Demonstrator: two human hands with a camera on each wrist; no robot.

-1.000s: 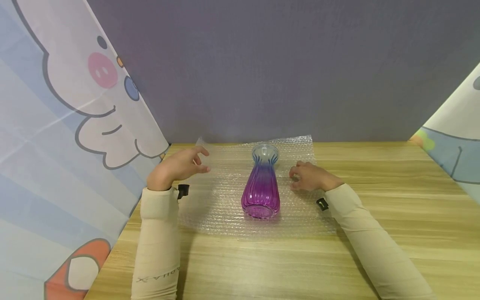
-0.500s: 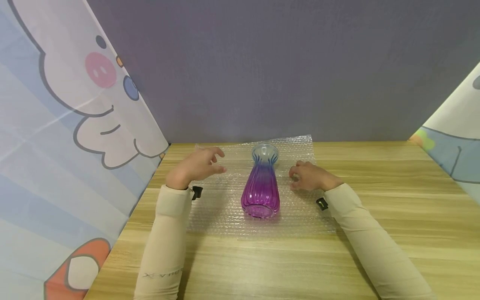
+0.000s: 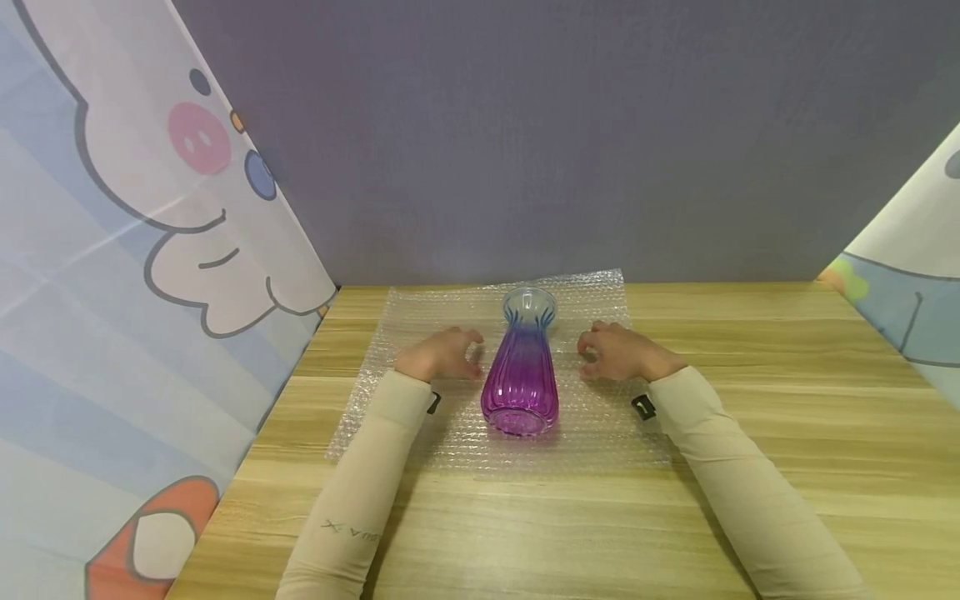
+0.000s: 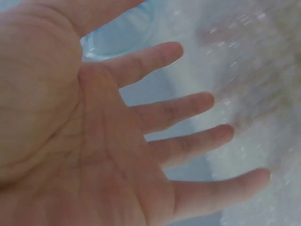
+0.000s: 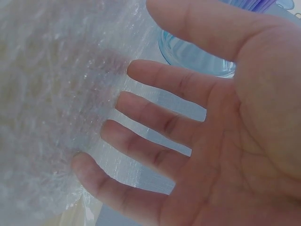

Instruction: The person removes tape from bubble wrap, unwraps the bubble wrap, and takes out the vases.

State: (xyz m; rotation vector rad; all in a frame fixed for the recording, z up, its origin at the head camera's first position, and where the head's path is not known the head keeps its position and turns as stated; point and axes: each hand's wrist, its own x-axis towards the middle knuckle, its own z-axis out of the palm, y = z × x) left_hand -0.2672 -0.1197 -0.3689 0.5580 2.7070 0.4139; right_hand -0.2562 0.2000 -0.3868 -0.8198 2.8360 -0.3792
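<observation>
A fluted glass vase (image 3: pixel 522 375), purple shading to blue and clear at its flared mouth, lies on a sheet of bubble wrap (image 3: pixel 600 442). Its mouth faces the far side and its base the near side. Just left of the vase is my left hand (image 3: pixel 444 354), fingers spread and loosely bent, holding nothing. My right hand (image 3: pixel 618 352) hovers or rests over the wrap on the vase's right, a gap between them. In both wrist views the fingers are spread, with the vase's pale blue rim (image 5: pixel 193 54) behind; whether the fingertips touch the wrap I cannot tell.
The wooden table (image 3: pixel 517 533) carries the wrap near its back edge. A grey wall (image 3: pixel 570 142) rises behind it. Cloths with cartoon prints, such as the left one (image 3: pixel 127 275), border both sides.
My left hand has moved right and a little nearer, from the wrap's left edge to beside the vase. The left part of the wrap now lies flatter. My right hand has stayed in place.
</observation>
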